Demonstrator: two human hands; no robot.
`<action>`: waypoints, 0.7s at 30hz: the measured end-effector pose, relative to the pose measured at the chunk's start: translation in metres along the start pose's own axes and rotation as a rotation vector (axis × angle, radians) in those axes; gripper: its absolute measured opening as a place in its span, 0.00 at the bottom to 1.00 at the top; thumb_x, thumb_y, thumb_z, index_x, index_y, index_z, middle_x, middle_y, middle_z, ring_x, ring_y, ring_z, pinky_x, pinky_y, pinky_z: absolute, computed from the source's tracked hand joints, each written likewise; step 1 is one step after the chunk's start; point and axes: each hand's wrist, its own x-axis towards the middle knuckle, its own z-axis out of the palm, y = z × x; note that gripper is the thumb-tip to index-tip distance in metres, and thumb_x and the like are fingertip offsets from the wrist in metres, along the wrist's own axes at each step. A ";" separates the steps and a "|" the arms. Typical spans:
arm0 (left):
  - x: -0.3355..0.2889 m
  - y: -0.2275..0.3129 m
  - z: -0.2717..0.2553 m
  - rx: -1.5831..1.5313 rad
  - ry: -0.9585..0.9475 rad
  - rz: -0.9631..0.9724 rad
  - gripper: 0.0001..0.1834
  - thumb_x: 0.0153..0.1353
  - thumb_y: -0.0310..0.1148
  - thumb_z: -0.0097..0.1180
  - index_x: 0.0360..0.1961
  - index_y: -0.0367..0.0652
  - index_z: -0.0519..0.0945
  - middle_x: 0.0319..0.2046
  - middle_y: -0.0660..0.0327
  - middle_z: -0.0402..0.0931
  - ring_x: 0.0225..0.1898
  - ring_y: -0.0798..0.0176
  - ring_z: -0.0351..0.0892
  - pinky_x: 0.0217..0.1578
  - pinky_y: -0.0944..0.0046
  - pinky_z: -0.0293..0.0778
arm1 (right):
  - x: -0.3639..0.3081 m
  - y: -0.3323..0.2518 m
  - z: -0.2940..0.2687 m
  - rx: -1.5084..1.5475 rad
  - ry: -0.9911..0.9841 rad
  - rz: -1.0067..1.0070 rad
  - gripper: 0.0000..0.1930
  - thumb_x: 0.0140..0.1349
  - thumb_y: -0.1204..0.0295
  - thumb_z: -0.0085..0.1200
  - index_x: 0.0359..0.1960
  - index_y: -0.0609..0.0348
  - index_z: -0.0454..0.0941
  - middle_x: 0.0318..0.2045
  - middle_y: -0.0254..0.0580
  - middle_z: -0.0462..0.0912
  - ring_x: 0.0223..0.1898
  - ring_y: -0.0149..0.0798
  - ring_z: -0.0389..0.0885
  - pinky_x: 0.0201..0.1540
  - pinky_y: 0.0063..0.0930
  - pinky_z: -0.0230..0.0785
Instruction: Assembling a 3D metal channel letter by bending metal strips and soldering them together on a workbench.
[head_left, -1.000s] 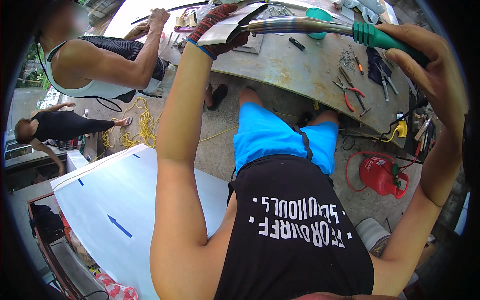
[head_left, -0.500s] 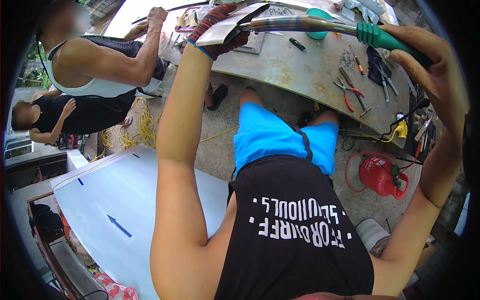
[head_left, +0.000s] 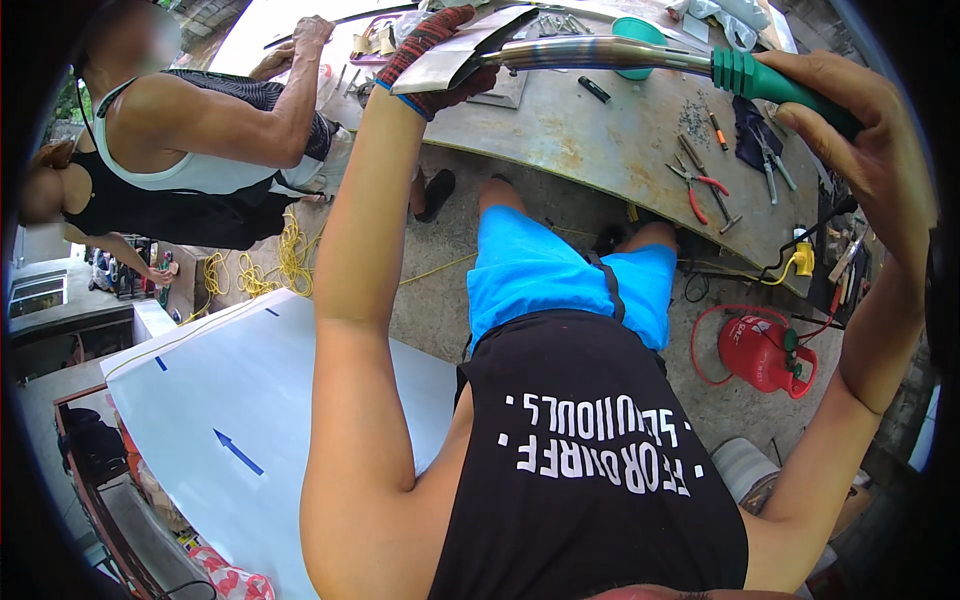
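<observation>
My left hand, in a dark red and black knit glove, grips a folded piece of thin sheet metal above the far table. My right hand is bare and wraps round the green handle of a gas torch. Its long steel tube points left, and the nozzle end sits right at the open side of the folded metal. Whether the two touch, I cannot tell. No flame shows. Part of the gloved fingers is hidden behind the metal.
On the worktable lie red-handled pliers, a hammer, a black marker and a green bowl. A red gas cylinder stands below right. A pale sheet lies lower left. Two people are at left.
The torch's nozzle end has dipped slightly beside the metal; both hands are almost still. The person farther back at left has leaned and lowered an arm.
</observation>
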 end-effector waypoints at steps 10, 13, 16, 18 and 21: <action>-0.005 -0.014 0.005 0.034 0.092 0.199 0.27 0.65 0.50 0.60 0.51 0.34 0.78 0.36 0.46 0.82 0.24 0.53 0.81 0.24 0.55 0.84 | -0.003 -0.002 0.000 0.025 0.018 0.035 0.18 0.68 0.71 0.59 0.58 0.62 0.80 0.41 0.41 0.81 0.42 0.31 0.77 0.49 0.23 0.68; -0.005 -0.014 0.002 0.015 0.048 0.157 0.27 0.66 0.50 0.58 0.52 0.33 0.78 0.36 0.45 0.83 0.23 0.53 0.81 0.23 0.57 0.83 | -0.002 0.006 0.001 0.033 0.003 0.037 0.18 0.69 0.71 0.58 0.58 0.61 0.79 0.43 0.41 0.81 0.45 0.32 0.77 0.52 0.24 0.68; -0.006 -0.014 0.003 -0.001 0.001 0.112 0.28 0.67 0.50 0.55 0.52 0.33 0.78 0.37 0.45 0.83 0.22 0.54 0.81 0.22 0.59 0.82 | 0.000 0.021 0.001 0.051 -0.043 0.038 0.18 0.70 0.70 0.57 0.60 0.58 0.79 0.51 0.41 0.81 0.52 0.34 0.79 0.61 0.26 0.67; -0.006 -0.013 0.004 -0.012 -0.030 0.084 0.28 0.68 0.50 0.53 0.53 0.32 0.77 0.37 0.44 0.84 0.21 0.54 0.81 0.21 0.60 0.81 | -0.004 0.032 0.000 0.057 -0.058 0.039 0.19 0.70 0.70 0.56 0.61 0.57 0.78 0.54 0.41 0.81 0.55 0.35 0.79 0.64 0.26 0.67; -0.007 -0.012 -0.001 -0.030 -0.072 0.043 0.28 0.70 0.50 0.51 0.53 0.32 0.77 0.38 0.44 0.84 0.20 0.55 0.81 0.21 0.62 0.80 | -0.015 0.046 -0.006 0.144 0.040 -0.015 0.17 0.69 0.71 0.58 0.58 0.60 0.81 0.46 0.42 0.84 0.45 0.33 0.80 0.51 0.23 0.69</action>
